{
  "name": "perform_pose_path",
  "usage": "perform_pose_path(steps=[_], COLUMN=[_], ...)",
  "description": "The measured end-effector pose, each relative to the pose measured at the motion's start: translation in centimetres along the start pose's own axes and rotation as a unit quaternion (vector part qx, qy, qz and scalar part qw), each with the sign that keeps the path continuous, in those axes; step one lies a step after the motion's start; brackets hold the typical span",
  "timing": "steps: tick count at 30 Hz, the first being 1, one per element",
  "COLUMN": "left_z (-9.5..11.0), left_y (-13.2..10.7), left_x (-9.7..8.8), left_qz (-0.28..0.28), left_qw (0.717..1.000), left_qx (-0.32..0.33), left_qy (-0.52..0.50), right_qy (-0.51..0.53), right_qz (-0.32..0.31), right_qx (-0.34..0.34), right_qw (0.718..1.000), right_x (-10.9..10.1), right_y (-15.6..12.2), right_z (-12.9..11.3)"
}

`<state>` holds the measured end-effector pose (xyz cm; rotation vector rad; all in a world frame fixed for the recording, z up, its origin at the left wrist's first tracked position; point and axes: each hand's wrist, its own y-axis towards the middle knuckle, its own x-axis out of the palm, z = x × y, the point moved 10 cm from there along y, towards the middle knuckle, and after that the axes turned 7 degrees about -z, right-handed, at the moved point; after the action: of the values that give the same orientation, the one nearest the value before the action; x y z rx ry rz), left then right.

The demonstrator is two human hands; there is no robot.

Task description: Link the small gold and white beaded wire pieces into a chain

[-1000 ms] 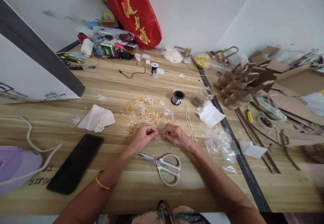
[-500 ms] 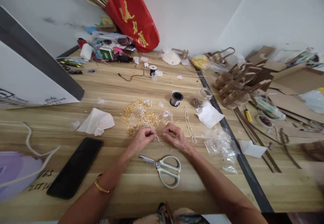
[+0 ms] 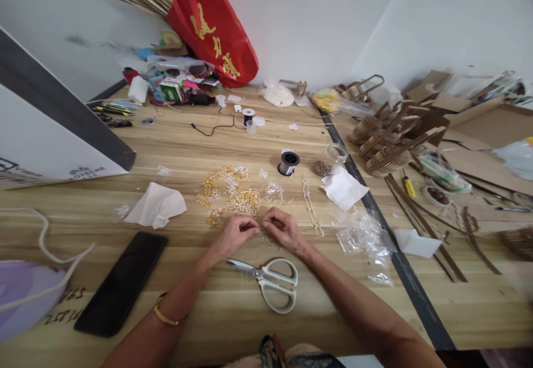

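My left hand [image 3: 235,235] is closed in a pinch on one end of a thin beaded chain [image 3: 270,241]. The chain droops from those fingertips to the tabletop under my right hand [image 3: 287,232]. That hand is also pinched, its fingertips almost meeting the left ones; what lies in them is too small to make out. Just beyond the hands is a pile of gold and clear beads [image 3: 241,198]. Silver pins [image 3: 273,190] lie to its right, and a second chain [image 3: 310,207] lies further right. Scissors [image 3: 266,280] with pale handles rest slightly spread below my hands.
A black phone [image 3: 122,283] and a crumpled tissue [image 3: 156,206] lie to the left. A wire spool [image 3: 288,164] stands behind the beads. On the right are clear plastic bags [image 3: 364,237], a white paper [image 3: 345,188] and small woven baskets [image 3: 381,143]. A white box [image 3: 54,135] stands far left.
My right hand has moved slightly left, so the two sets of fingertips are closer together. The view has shifted a little.
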<state>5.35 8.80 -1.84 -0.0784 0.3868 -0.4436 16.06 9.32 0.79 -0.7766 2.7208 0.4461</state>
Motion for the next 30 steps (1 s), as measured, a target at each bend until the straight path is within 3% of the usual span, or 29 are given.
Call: perform_pose_path(steps=[13,20,25,30], left_z=[0.3,-0.8,-0.6,0.6], left_y=[-0.1,0.3,0.2,-0.1], left_x=[0.9,0.4,0.2,-0.4], left_qz=[-0.042,-0.015,-0.008,0.017], left_qw=[0.998,0.992,0.993,0.999], left_qx=[0.015,0.002,-0.002,0.022], left_qy=[-0.052,-0.121,-0.12,-0.042], right_qy=[-0.025,-0.09,-0.199,-0.298], right_qz=[0.002,0.078,0.068,0.032], right_qx=[0.0,-0.043,-0.128,-0.209], right_qw=[1.0,0.992,0.969,0.931], right_x=[0.2,-1.6,-0.8,0.7], right_y=[0.2,-0.5,-1.4,-2.3], right_z=[-0.4,-1.3,-3.2,-5.2])
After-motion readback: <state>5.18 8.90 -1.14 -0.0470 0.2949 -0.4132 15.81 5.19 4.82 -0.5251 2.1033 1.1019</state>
